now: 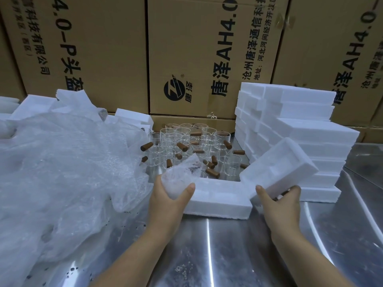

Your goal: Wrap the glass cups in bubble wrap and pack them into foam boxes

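Note:
My left hand grips a glass cup wrapped in bubble wrap, held tilted just above the left end of an open foam box half lying on the steel table. My right hand holds the near edge of a second foam half, tipped up on its side with its hollow facing left. Behind the box stand several bare glass cups among brown cork stoppers.
A large heap of loose bubble wrap covers the table's left side. A tall stack of foam box halves stands at the right. More foam pieces lie at the back left. Big cardboard cartons wall off the rear.

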